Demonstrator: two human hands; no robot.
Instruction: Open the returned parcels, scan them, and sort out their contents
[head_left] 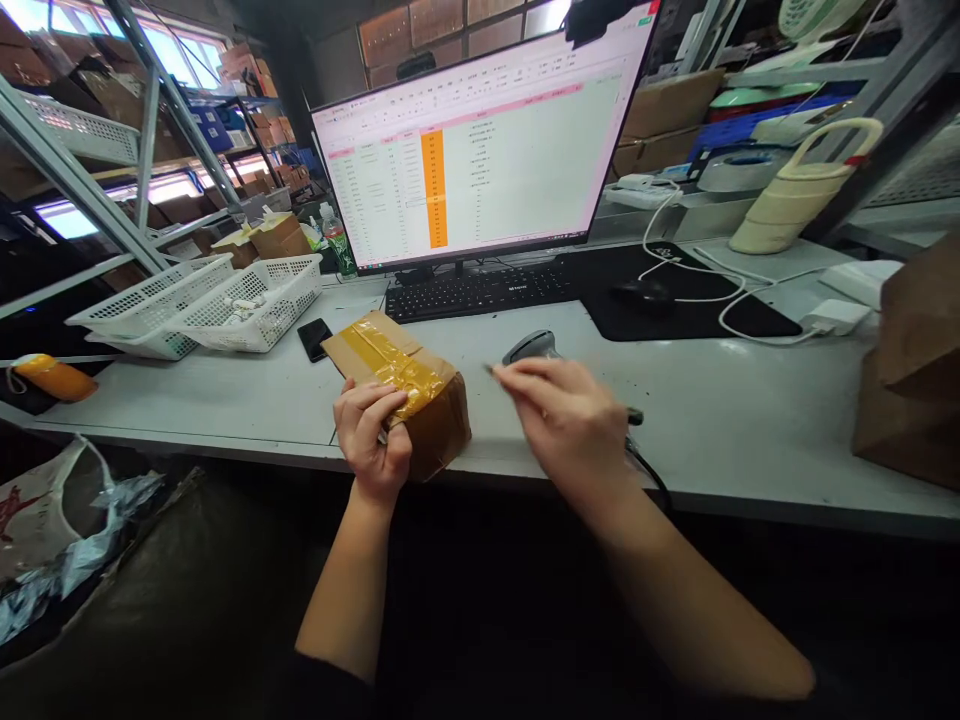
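A cardboard box (pixel 439 425) sealed with shiny yellow tape sits tilted at the front edge of the desk. My left hand (pixel 373 435) is closed on its near left side, thumb and fingers against the taped face. To the right of the box, my right hand (pixel 574 415) hovers over the desk, fingers pinched together and blurred by motion. A small, thin, dark-tipped object (pixel 489 369) pokes out from those fingertips; its kind is too small to tell. Behind that hand lies a grey handheld scanner (pixel 531 346), partly hidden, with a black cable running over the desk edge.
A monitor (pixel 517 150) showing a spreadsheet stands behind a black keyboard (pixel 480 292). At right are a mouse (pixel 643 296), white cables and a brown carton (pixel 911 400). White plastic baskets (pixel 255 305), a phone (pixel 314 340) and an orange bottle (pixel 56 377) are leftward.
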